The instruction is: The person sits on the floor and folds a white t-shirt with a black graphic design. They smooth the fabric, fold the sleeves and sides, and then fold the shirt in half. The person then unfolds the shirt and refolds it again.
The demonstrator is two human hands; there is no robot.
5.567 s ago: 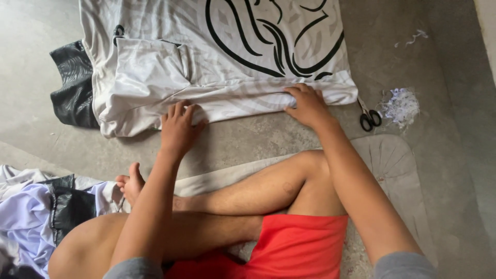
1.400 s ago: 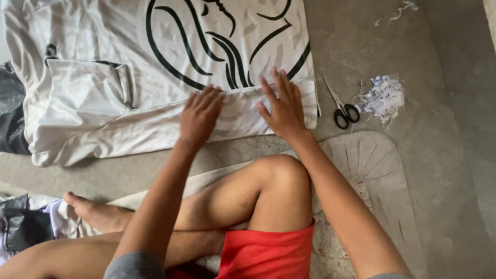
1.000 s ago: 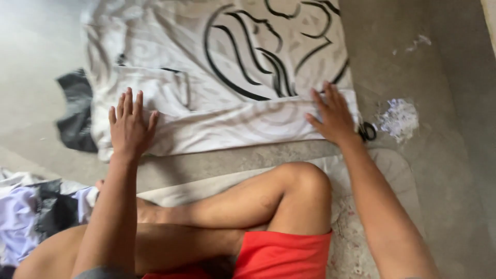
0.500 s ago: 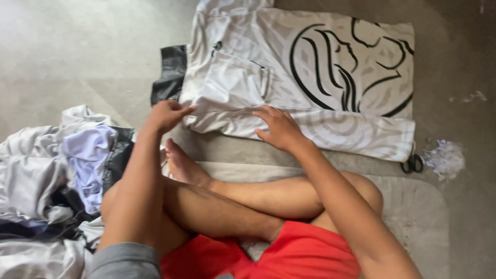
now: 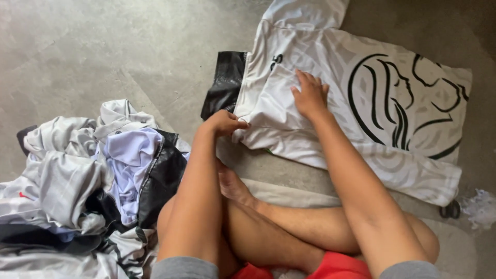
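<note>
Compared with half a second ago, both hands have moved further toward the sleeve end of the white jersey shirt with the large black line drawing point(image 5: 361, 103). The right hand point(image 5: 310, 95), which was pressing near the lower edge, now lies flat with fingers spread on the folded-in sleeve panel, at about 1 o'clock from the person's knees. The left hand point(image 5: 223, 123), at 11 o'clock, has closed its fingers and pinches the shirt's edge near the shoulder. I judge that the smoothing of the long fold is finished and the work has passed to this end of the shirt.

The shirt lies spread on the grey concrete floor point(image 5: 103, 51), its lower long edge already folded in; one sleeve points to 12 o'clock. The cloth looks thin, smooth and slippery. A black shiny garment point(image 5: 223, 82) lies partly under its left side. At 9 o'clock a crumpled pile of white, lilac and black clothes point(image 5: 88, 186) waits. Black scissor handles point(image 5: 450, 210) show at 3 o'clock, just beside white scraps point(image 5: 481, 205)
</note>
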